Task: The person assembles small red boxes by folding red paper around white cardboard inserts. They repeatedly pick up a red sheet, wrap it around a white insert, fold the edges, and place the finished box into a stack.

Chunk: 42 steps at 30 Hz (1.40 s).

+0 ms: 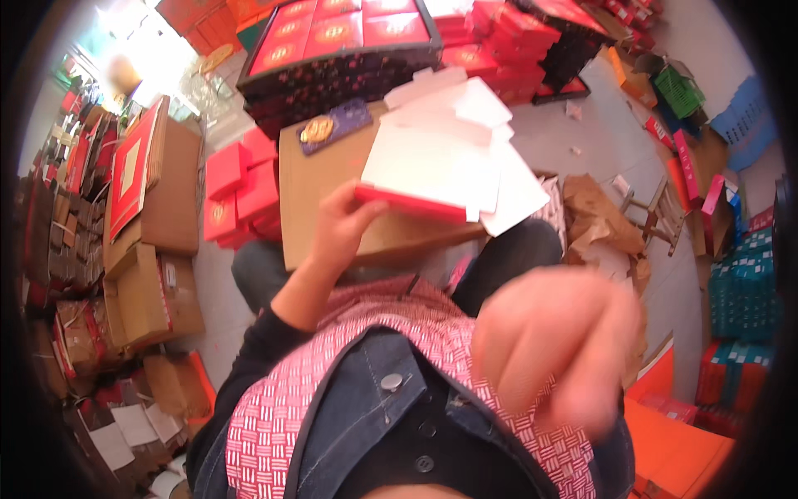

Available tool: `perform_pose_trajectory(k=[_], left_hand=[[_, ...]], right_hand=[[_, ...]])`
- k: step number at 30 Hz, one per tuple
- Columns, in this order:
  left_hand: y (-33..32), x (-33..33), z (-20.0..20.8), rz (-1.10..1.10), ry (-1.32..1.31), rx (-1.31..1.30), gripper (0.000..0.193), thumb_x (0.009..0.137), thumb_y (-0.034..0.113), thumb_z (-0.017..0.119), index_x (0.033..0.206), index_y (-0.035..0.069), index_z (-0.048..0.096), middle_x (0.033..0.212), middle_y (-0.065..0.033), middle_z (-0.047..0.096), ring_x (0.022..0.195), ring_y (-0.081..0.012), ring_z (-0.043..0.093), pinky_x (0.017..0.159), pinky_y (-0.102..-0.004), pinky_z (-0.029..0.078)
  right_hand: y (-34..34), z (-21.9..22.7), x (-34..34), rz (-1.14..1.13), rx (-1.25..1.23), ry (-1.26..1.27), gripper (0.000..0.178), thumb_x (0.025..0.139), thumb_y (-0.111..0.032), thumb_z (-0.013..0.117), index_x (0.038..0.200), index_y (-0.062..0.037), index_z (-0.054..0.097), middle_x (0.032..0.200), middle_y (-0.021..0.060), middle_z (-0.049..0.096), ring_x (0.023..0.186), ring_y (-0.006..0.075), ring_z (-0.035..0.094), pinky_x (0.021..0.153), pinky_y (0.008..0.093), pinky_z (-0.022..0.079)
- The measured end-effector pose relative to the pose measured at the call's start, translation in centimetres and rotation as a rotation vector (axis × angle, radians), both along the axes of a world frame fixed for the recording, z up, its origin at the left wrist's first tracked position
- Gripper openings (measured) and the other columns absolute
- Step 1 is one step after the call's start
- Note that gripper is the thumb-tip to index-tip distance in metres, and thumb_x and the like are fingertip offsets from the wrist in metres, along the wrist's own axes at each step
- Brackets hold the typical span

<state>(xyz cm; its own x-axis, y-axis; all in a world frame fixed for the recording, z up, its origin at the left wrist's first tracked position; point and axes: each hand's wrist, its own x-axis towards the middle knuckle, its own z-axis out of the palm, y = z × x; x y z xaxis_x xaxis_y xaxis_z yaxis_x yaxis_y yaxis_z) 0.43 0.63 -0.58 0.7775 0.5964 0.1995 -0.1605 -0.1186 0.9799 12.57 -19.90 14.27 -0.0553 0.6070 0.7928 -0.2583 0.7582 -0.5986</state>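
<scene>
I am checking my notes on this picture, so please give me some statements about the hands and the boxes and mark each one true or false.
1. The left hand holds the flat white and red box at its red edge. True.
2. The right hand also grips that box. False: it is raised near the camera, blurred, and holds nothing visible.
3. The box is over a brown cardboard sheet. True.
4. A small dark blue card with a gold mark lies on the cardboard. True.
5. The stacked boxes left of the cardboard are green. False: they are red.
</scene>
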Motion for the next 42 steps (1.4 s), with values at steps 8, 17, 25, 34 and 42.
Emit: perform_pose_trajectory(k=[8,17,25,34,42], left_hand=[[0.9,-1.7,-0.4,-0.007,-0.055,-0.019,0.011,0.085,-0.001,0.065,0.096,-0.001,0.064,0.095,-0.0068,0.066,0.089,-0.0123,0.06,0.081,-0.0243,0.048],[1.8,-3.2,-2.4,-0.104,-0.258,-0.206,0.008,0.087,0.0,0.063,0.095,-0.001,0.062,0.099,-0.0104,0.066,0.098,-0.019,0.061,0.093,-0.0328,0.046],[2.4,-3.7,-2.8,-0.132,-0.32,-0.166,0.018,0.095,0.018,0.057,0.092,0.001,0.06,0.094,-0.0146,0.066,0.097,-0.0261,0.062,0.102,-0.048,0.038],[4.8,-4.7,-1.9,-0.329,-0.285,-0.18,0.06,0.093,0.05,0.052,0.117,-0.005,0.056,0.121,-0.0187,0.058,0.116,-0.0294,0.053,0.107,-0.0414,0.032],[5.0,-1.1,5.9,-0.432,-0.247,0.279,0.036,0.079,0.008,0.075,0.111,-0.003,0.063,0.119,-0.013,0.062,0.113,-0.0238,0.057,0.096,-0.0331,0.044]], right_hand=[[2.7,-2.9,4.3,-0.909,-0.311,-0.498,0.037,0.065,-0.016,0.085,0.092,-0.003,0.063,0.09,0.0109,0.059,0.082,0.0227,0.059,0.071,0.0303,0.048],[3.5,-9.4,2.1,-0.82,-0.551,-0.512,0.008,0.08,-0.004,0.07,0.083,0.0008,0.065,0.082,0.0109,0.064,0.076,0.0237,0.062,0.068,0.0305,0.05],[4.9,-10.9,1.9,-0.765,-0.339,-0.497,0.01,0.076,-0.001,0.073,0.082,0.0011,0.065,0.083,0.0118,0.065,0.075,0.0231,0.062,0.066,0.0284,0.05],[4.0,-12.5,5.0,-0.571,-0.747,0.232,0.017,0.082,0.0,0.069,0.069,-0.0004,0.057,0.076,0.0019,0.061,0.07,0.0065,0.053,0.062,0.022,0.043],[4.7,-5.6,3.1,-0.897,-0.167,-0.475,0.023,0.072,-0.002,0.077,0.093,0.0021,0.067,0.092,0.0137,0.064,0.073,0.0204,0.061,0.062,0.0275,0.049]])
